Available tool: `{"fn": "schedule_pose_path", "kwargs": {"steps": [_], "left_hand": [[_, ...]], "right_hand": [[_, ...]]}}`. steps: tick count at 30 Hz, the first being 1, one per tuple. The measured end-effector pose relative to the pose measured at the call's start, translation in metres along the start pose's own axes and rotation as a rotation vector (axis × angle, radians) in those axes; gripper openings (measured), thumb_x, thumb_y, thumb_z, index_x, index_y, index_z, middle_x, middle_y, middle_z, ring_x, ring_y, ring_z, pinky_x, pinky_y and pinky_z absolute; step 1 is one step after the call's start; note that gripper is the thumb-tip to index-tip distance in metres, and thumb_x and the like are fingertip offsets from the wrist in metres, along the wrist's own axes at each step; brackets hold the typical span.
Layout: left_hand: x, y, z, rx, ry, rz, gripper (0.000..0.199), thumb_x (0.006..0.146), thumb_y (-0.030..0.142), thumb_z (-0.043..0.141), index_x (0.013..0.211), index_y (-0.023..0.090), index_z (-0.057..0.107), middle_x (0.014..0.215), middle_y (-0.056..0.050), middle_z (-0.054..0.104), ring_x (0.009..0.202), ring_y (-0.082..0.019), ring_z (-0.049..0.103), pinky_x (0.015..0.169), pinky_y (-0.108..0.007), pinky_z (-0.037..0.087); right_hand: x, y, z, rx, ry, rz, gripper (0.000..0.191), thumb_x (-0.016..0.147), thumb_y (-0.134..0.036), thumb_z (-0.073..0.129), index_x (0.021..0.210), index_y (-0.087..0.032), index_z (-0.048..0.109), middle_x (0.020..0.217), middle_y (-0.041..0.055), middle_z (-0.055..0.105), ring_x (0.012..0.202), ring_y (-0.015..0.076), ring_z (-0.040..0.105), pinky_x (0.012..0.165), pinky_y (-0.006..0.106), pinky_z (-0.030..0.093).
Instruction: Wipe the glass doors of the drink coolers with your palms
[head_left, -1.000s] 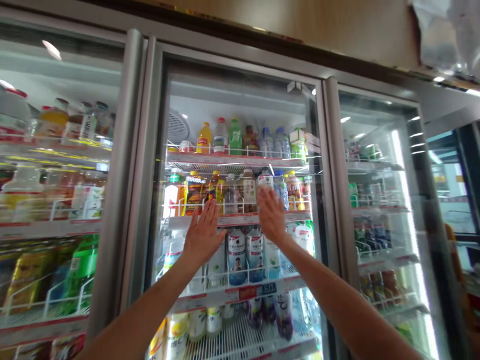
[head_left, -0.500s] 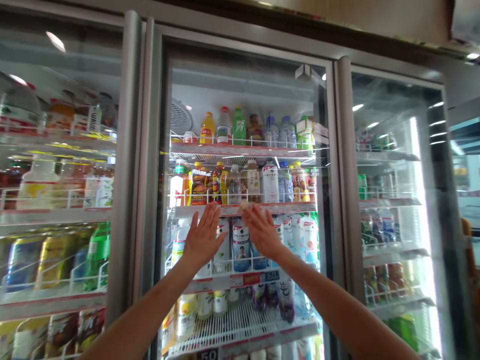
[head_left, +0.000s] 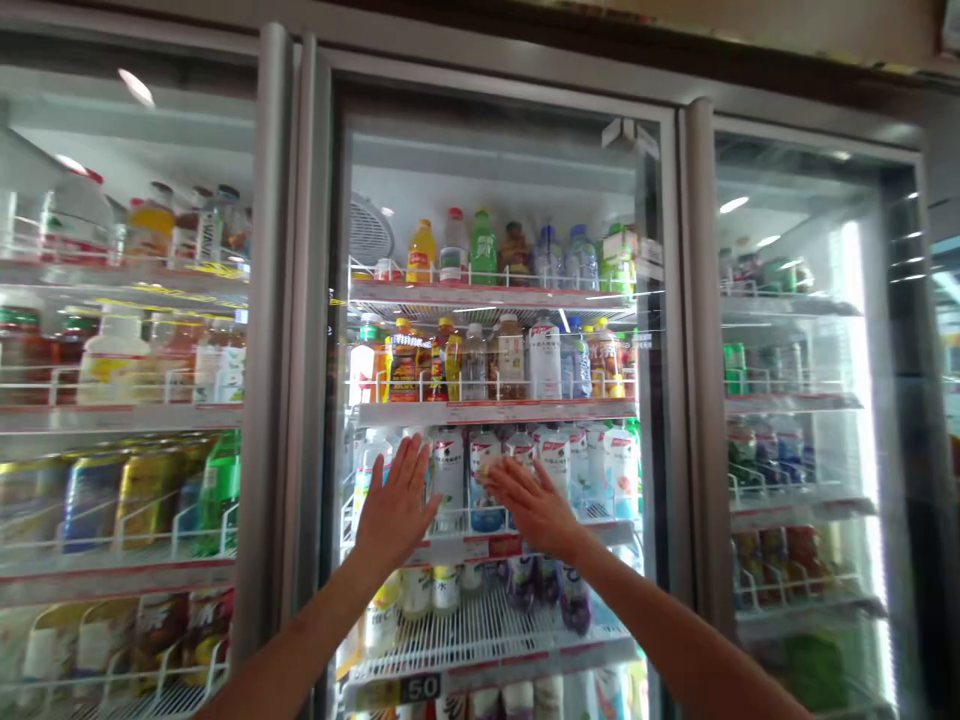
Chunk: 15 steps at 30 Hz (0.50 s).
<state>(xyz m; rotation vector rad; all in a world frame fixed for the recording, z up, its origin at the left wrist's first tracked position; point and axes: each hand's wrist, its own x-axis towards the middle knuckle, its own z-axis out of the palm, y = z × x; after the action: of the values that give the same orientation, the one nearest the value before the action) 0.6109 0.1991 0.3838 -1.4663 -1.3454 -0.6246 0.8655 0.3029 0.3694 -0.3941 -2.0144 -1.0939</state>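
My left hand [head_left: 396, 508] is raised with its fingers stretched out, in front of the middle glass door [head_left: 495, 170] of a drinks fridge. Beside it, my right hand [head_left: 538, 508] is flat too, its fingers pointing up and left. Neither hand holds anything. A pale reflection shows at the right fingertips; whether the palms touch the glass I cannot tell. Behind the hands, white-capped bottles [head_left: 448, 465] line the third shelf, partly hidden by them. Above these stands a row of mixed bottles [head_left: 510, 358]. Purple-labelled bottles [head_left: 574, 598] are on the shelf below.
The left fridge door [head_left: 127, 350] shows large bottles and rows of cans [head_left: 150, 495]. The right fridge door [head_left: 795, 420] has more shelves of drinks and a bright light strip. Upright metal door frames [head_left: 276, 300] separate the sections. A "50" price tag [head_left: 421, 688] hangs low.
Both hands have come down slightly against the shelves, from the second shelf's edge to in front of the third shelf's bottles. The camera view has shifted a little. Both hands stay flat.
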Motion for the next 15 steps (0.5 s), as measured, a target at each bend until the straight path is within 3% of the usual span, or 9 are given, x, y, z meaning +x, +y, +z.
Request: {"fn": "schedule_pose_path", "kwargs": {"steps": [1, 2, 5, 7, 9, 12, 14, 15], "left_hand": [[-0.005, 0.0, 0.001, 0.006, -0.002, 0.011, 0.06, 0.086, 0.037, 0.038, 0.138, 0.009, 0.036, 0.147, -0.016, 0.033, 0.138, -0.027, 0.029, 0.111, -0.05, 0.023], [-0.01, -0.001, 0.001, 0.014, -0.004, 0.025, 0.06, 0.086, 0.037, 0.038, 0.139, 0.009, 0.035, 0.147, -0.016, 0.033, 0.138, -0.027, 0.029, 0.111, -0.051, 0.024], [-0.025, 0.002, 0.003, 0.04, -0.01, 0.03, 0.062, 0.086, 0.038, 0.038, 0.139, 0.008, 0.034, 0.147, -0.016, 0.033, 0.137, -0.028, 0.03, 0.11, -0.051, 0.027], [-0.031, 0.008, 0.004, 0.051, -0.018, -0.007, 0.062, 0.086, 0.037, 0.038, 0.14, 0.007, 0.033, 0.147, -0.017, 0.031, 0.137, -0.028, 0.031, 0.109, -0.051, 0.028], [-0.035, 0.014, 0.005, 0.053, -0.033, -0.047, 0.063, 0.086, 0.036, 0.038, 0.14, 0.006, 0.031, 0.148, -0.017, 0.029, 0.137, -0.029, 0.031, 0.108, -0.051, 0.029], [-0.041, 0.018, 0.003, 0.042, -0.06, -0.058, 0.063, 0.086, 0.037, 0.038, 0.141, 0.007, 0.03, 0.148, -0.017, 0.028, 0.137, -0.029, 0.03, 0.108, -0.052, 0.028], [-0.047, 0.016, 0.001, 0.026, -0.083, -0.045, 0.063, 0.086, 0.038, 0.039, 0.141, 0.009, 0.03, 0.148, -0.016, 0.03, 0.137, -0.028, 0.03, 0.11, -0.052, 0.027], [-0.051, 0.015, 0.0, 0.018, -0.095, -0.038, 0.062, 0.086, 0.038, 0.039, 0.141, 0.01, 0.031, 0.147, -0.015, 0.032, 0.137, -0.028, 0.03, 0.11, -0.052, 0.025]], "right_hand": [[-0.006, 0.005, -0.002, -0.004, 0.008, 0.027, 0.061, 0.085, -0.012, 0.041, 0.142, -0.029, 0.034, 0.146, 0.001, 0.041, 0.14, 0.0196, 0.024, 0.115, 0.046, 0.013], [-0.01, 0.018, -0.005, -0.03, 0.064, 0.143, 0.061, 0.085, -0.012, 0.04, 0.143, -0.028, 0.032, 0.146, 0.0026, 0.041, 0.14, 0.0205, 0.025, 0.114, 0.047, 0.015], [-0.007, 0.061, -0.011, -0.131, 0.357, 0.661, 0.06, 0.089, -0.014, 0.035, 0.147, -0.022, 0.024, 0.149, 0.0114, 0.034, 0.141, 0.0277, 0.021, 0.108, 0.055, 0.021], [0.003, 0.06, -0.006, -0.129, 0.412, 0.776, 0.059, 0.09, -0.016, 0.034, 0.148, -0.019, 0.022, 0.15, 0.0134, 0.031, 0.142, 0.0299, 0.017, 0.107, 0.057, 0.022], [0.007, 0.028, 0.004, -0.066, 0.29, 0.591, 0.06, 0.089, -0.015, 0.034, 0.147, -0.021, 0.025, 0.149, 0.0104, 0.034, 0.143, 0.0274, 0.015, 0.11, 0.055, 0.018], [-0.003, -0.029, 0.016, 0.045, 0.052, 0.04, 0.056, 0.087, -0.017, 0.042, 0.141, -0.027, 0.037, 0.147, 0.0023, 0.039, 0.142, 0.0208, 0.019, 0.116, 0.047, 0.011], [-0.012, -0.035, 0.014, 0.071, -0.024, -0.159, 0.052, 0.086, -0.018, 0.045, 0.138, -0.029, 0.042, 0.146, -0.0003, 0.041, 0.141, 0.0185, 0.022, 0.117, 0.044, 0.009], [-0.015, -0.025, 0.01, 0.057, -0.019, -0.138, 0.052, 0.087, -0.017, 0.044, 0.137, -0.028, 0.043, 0.145, 0.0003, 0.042, 0.141, 0.0185, 0.022, 0.116, 0.045, 0.008]]}}
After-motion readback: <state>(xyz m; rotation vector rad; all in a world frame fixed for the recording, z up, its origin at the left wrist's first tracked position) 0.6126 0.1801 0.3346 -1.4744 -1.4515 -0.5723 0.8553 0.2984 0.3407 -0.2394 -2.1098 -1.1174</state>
